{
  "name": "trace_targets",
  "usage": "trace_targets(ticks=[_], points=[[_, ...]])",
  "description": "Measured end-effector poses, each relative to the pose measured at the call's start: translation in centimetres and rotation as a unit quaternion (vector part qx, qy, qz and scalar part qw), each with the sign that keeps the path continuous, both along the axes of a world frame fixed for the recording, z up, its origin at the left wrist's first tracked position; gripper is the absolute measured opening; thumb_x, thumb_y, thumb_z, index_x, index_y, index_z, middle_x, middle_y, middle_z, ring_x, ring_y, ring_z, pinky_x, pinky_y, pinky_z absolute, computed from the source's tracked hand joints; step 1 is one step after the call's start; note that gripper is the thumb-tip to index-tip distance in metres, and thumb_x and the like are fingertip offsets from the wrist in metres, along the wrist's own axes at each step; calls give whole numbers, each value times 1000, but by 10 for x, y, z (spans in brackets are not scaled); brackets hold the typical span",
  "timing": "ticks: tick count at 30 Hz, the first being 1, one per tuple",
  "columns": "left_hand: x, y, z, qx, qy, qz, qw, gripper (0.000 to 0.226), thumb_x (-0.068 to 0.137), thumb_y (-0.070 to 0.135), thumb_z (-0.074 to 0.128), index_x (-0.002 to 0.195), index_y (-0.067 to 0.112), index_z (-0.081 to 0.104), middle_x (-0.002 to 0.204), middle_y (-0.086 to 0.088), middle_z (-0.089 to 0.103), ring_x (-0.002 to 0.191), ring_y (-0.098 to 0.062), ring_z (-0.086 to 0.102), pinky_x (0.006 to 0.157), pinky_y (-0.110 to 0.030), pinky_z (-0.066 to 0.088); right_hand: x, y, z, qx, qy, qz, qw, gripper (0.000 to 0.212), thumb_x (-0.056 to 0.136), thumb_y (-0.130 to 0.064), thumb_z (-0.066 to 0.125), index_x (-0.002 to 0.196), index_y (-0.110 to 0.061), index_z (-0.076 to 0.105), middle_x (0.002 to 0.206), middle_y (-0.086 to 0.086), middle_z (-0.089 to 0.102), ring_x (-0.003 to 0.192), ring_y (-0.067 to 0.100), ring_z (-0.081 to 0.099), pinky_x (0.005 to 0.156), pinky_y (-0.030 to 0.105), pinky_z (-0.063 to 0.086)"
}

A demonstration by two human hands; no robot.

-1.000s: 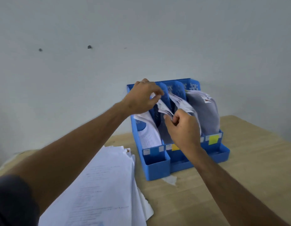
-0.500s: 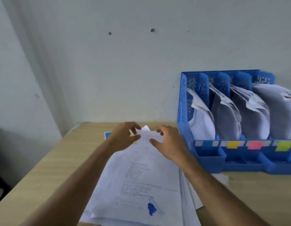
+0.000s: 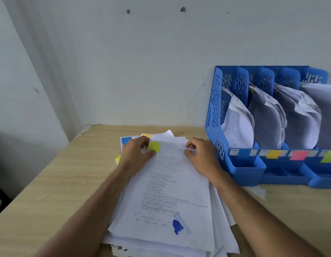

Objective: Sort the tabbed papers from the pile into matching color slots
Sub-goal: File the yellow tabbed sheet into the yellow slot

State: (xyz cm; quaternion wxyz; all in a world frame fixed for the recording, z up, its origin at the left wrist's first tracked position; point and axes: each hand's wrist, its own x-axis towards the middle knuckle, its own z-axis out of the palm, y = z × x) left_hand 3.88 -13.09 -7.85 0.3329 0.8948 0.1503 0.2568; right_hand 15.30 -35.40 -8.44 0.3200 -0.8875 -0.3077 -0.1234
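A pile of printed papers [image 3: 166, 201] lies on the wooden table in front of me. Its top sheet carries a yellow-green tab [image 3: 154, 146] at the far left corner. My left hand [image 3: 136, 154] pinches that corner beside the tab. My right hand [image 3: 201, 154] pinches the far right edge of the same sheet. Blue [image 3: 126, 140] and yellow [image 3: 146, 135] tabs stick out from sheets lower in the pile. To the right stands a blue file rack [image 3: 214, 115] with several slots holding curled papers, labelled blue [image 3: 242, 152], yellow [image 3: 273, 154], pink [image 3: 298, 155] and yellow-green [image 3: 329, 157].
The wooden table [image 3: 49, 182] meets a white wall at the back, and its left edge drops off near the corner. A scrap of paper [image 3: 259, 191] lies in front of the rack.
Both hands left the rack's slots and came down to the far end of the pile. The view swung left. The hands now grip the top sheet, exposing its yellow-green tab.
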Motion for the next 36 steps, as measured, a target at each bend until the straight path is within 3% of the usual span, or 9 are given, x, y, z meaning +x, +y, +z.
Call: trace_targets(ticks=[4, 9, 12, 14, 18, 25, 29, 32, 36], points=[[-3, -3, 6, -21, -22, -8, 999, 16, 86, 25, 80, 82, 31, 65, 80, 18, 68, 81, 7, 60, 80, -29, 44, 1, -2, 1, 58, -16, 10, 998, 12, 92, -27, 73, 84, -23, 64, 84, -9, 69, 83, 20, 61, 75, 44, 55], [-6, -10, 15, -51, -26, -4, 998, 8, 98, 36, 65, 96, 32, 59, 85, 11, 71, 64, -2, 56, 57, -22, 40, -4, -2, 7, 77, -41, -1, 996, 22, 100, -36, 61, 89, -17, 61, 88, -3, 65, 87, 20, 57, 75, 46, 54], [-7, -15, 22, -82, -65, -34, 994, 10, 103, 32, 59, 99, 22, 57, 62, 2, 58, 48, -9, 38, 45, -19, 27, -10, -2, 15, 96, -48, -9, 994, 25, 99, -42, 61, 92, -17, 61, 92, -2, 63, 88, 20, 57, 76, 47, 53], [-5, -14, 25, -119, -93, -43, 988, 13, 105, 29, 57, 100, 17, 58, 59, -9, 51, 48, -11, 29, 44, -23, 21, -15, -3, 22, 102, -45, -10, 994, 25, 95, -42, 66, 98, -18, 60, 95, -2, 64, 88, 22, 59, 77, 45, 54], [-5, -12, 36, -183, -138, -32, 973, 17, 106, 26, 54, 101, 13, 62, 72, -16, 69, 55, -17, 37, 46, -26, 26, -25, -7, 47, 140, 56, -34, 988, 45, 86, -41, 78, 118, -21, 53, 104, -4, 62, 89, 18, 60, 69, 31, 47], [-10, -20, 77, -246, -209, -33, 946, 11, 105, 19, 54, 104, 19, 64, 78, -6, 69, 67, -18, 47, 57, -30, 36, -27, -32, 103, 242, 137, 4, 961, 20, 90, -28, 74, 87, -12, 60, 77, -3, 67, 65, 10, 64, 58, 30, 51], [-14, -30, 97, -242, -218, -37, 945, 14, 102, 10, 53, 110, 14, 64, 74, 6, 72, 56, -8, 46, 49, -19, 37, -26, -39, 102, 211, 122, 9, 970, 42, 95, -30, 67, 67, 0, 54, 61, 15, 54, 53, 11, 46, 52, 25, 37], [-17, -39, 114, -249, -224, -50, 941, 14, 102, 9, 53, 111, 11, 64, 74, 6, 72, 54, -7, 50, 48, -18, 40, -30, -44, 106, 224, 79, 3, 971, 50, 100, -27, 61, 60, -12, 36, 55, 2, 32, 47, 10, 30, 46, 20, 27], [-14, -56, 143, -245, -231, -72, 939, 14, 103, 8, 53, 110, 12, 64, 69, 10, 71, 48, -4, 48, 45, -16, 38, -28, -58, 122, 288, 67, 11, 955, 48, 99, -27, 63, 62, -15, 35, 59, -1, 35, 52, 8, 31, 49, 20, 27]])
